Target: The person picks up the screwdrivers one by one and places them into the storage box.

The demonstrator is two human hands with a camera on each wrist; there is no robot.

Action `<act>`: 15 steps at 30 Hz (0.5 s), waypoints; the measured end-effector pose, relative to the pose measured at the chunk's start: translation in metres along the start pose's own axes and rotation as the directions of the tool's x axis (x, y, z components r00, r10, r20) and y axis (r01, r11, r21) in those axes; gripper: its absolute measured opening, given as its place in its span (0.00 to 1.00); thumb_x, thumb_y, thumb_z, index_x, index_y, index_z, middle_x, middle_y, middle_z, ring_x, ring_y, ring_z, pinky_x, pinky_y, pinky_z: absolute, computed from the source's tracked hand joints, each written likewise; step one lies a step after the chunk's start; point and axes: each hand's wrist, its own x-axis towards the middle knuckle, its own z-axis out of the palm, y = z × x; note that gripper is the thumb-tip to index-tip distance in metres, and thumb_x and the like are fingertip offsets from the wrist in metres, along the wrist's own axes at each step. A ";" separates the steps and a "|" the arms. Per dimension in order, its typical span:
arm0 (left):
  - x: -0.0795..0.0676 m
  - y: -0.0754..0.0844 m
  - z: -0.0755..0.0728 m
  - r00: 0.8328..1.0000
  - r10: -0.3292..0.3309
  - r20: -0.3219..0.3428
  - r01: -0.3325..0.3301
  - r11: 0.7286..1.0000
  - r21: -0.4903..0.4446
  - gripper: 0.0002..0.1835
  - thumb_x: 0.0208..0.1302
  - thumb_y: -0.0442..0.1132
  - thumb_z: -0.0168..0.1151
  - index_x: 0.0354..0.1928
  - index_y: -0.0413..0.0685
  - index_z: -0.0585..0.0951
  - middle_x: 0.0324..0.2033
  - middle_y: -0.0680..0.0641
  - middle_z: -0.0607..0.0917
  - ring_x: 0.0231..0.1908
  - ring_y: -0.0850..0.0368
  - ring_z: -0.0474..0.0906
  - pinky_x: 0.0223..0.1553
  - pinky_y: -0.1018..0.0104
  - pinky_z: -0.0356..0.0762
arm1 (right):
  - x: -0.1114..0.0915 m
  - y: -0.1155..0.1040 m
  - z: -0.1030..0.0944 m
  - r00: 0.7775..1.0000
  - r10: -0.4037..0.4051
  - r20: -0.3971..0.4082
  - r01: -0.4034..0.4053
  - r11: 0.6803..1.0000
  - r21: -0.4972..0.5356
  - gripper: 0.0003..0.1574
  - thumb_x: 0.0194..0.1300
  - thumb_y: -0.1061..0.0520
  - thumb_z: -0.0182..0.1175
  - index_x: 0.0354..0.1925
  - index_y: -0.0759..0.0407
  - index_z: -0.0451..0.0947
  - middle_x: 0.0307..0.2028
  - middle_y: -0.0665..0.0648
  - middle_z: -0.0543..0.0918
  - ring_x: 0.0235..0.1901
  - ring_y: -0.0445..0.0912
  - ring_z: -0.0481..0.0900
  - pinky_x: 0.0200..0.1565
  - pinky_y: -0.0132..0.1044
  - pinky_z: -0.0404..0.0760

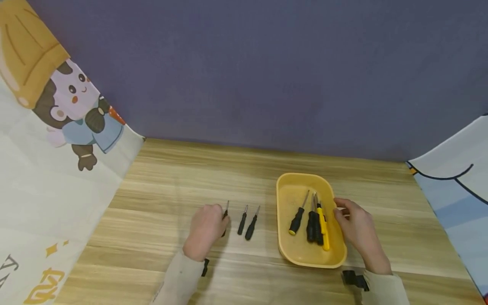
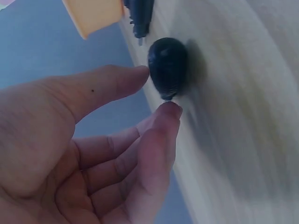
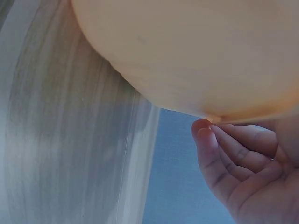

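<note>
Leftmost driver is lying on table | left hand is bracketing its handle narrowly, pinch unclear | right hand is pinching bin side | driver is probably light, stiff, smooth; best held mid-handle

The right hand holds a yellow plastic tray. Left of it, the left hand pinches a black-handled screwdriver.

Cam setup: 1 head + 2 wrist cams, tray in all 3.
Head: from above, fwd & down, farthest out, most of tabletop. L wrist: close-up, rolled sideways, facing L fingers & dark handle, tray corner up top. R wrist: v. close, rolled, facing tray side & R fingers.
</note>
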 end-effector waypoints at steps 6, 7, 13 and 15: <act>0.004 -0.003 0.006 1.000 -0.019 0.018 0.018 0.999 0.030 0.19 0.58 0.45 0.63 0.15 0.48 0.70 0.08 0.52 0.70 0.08 0.62 0.63 0.08 0.73 0.61 | 0.000 0.001 0.000 1.000 -0.008 -0.007 0.008 1.000 -0.001 0.20 0.64 0.62 0.56 0.53 0.67 0.72 0.46 0.65 0.78 0.36 0.55 0.79 0.34 0.49 0.79; 0.005 -0.003 0.007 0.999 -0.023 0.023 0.022 0.999 0.031 0.19 0.58 0.45 0.63 0.15 0.47 0.70 0.09 0.51 0.70 0.08 0.62 0.64 0.08 0.73 0.61 | 0.000 0.001 0.000 1.000 -0.009 -0.009 0.009 1.000 0.000 0.20 0.64 0.62 0.56 0.53 0.67 0.73 0.46 0.65 0.78 0.36 0.55 0.79 0.34 0.49 0.79; 0.006 -0.004 0.010 1.000 -0.017 0.023 0.016 1.000 0.019 0.19 0.58 0.42 0.62 0.13 0.48 0.69 0.08 0.52 0.70 0.06 0.63 0.62 0.07 0.73 0.59 | 0.000 0.000 0.000 1.000 -0.006 -0.011 0.006 1.000 -0.002 0.19 0.63 0.62 0.56 0.53 0.67 0.73 0.45 0.65 0.79 0.36 0.55 0.79 0.34 0.49 0.78; 0.007 -0.004 0.011 1.000 -0.009 0.016 0.009 1.000 0.021 0.19 0.57 0.41 0.62 0.12 0.49 0.69 0.07 0.53 0.69 0.06 0.64 0.60 0.06 0.74 0.58 | 0.000 0.000 0.000 1.000 -0.005 -0.010 0.005 1.000 -0.003 0.19 0.64 0.62 0.56 0.53 0.67 0.73 0.45 0.66 0.79 0.36 0.55 0.79 0.34 0.49 0.78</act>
